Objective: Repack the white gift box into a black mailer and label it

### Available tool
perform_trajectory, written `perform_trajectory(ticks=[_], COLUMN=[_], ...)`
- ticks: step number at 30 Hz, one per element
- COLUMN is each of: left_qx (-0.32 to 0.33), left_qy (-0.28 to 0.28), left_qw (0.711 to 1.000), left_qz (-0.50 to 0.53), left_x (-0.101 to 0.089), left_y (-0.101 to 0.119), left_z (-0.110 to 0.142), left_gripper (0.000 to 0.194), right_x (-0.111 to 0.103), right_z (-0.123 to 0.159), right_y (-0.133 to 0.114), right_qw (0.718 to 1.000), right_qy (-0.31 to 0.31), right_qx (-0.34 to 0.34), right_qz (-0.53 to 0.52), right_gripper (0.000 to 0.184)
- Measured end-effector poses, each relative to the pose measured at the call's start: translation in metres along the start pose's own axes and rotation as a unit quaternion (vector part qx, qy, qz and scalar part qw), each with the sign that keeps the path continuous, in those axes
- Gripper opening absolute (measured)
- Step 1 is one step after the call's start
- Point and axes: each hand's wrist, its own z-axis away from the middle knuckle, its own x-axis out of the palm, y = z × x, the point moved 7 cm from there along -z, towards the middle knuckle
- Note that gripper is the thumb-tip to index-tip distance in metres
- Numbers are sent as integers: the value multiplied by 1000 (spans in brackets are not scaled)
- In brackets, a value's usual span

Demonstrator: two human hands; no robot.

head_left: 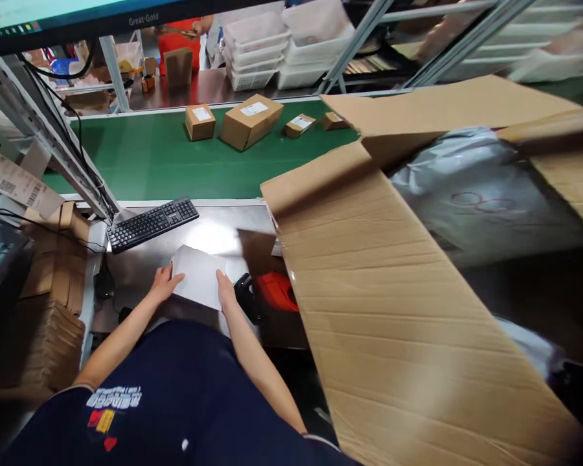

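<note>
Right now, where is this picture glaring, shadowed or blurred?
Head view: glare whitens the shiny worktop beyond the white rectangular item; head view: deep shadow fills the lower inside of the cardboard carton; head view: the red marking on the gray plastic bag is smeared, while the black keyboard looks crisper.

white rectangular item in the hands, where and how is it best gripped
The white rectangular item is probably best held by opposite side edges, left hand from the left, right hand from the right: its face is broad and flat, and both hands grip there.
</note>
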Motion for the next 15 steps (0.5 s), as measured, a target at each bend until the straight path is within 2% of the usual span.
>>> perform_trajectory(ticks=[2, 4, 7, 9, 11, 13, 15], left_qx=[-11, -4, 32, 40, 27, -7, -21], left_qy=[23, 2, -40, -33, -23, -31, -34], left_qw=[1000, 999, 982, 966, 956, 949, 950], left_qz=[7, 51, 183, 253, 291, 313, 311], left_x=[-8, -4, 7, 10, 14, 20, 23], left_y=[-16, -25, -30, -37, -47, -56, -59], left_z=[5, 10, 17, 20, 17, 11, 4], left_gripper=[61, 62, 80, 94, 99, 102, 103], right_x=[12, 22, 28, 27, 23, 21, 20], right_z=[4, 7, 12, 17, 21, 19, 14], right_y=[3, 1, -6, -13, -18, -17, -12], right_qw=[1000, 1000, 999, 999, 999, 999, 999], right_qy=[-6, -17, -20, -15, -6, -3, 4], right_qx=[4, -1, -1, -1, -5, -15, -34], right_qz=[10, 19, 38, 48, 53, 50, 34], right_gripper=[61, 70, 91, 105, 115, 118, 110])
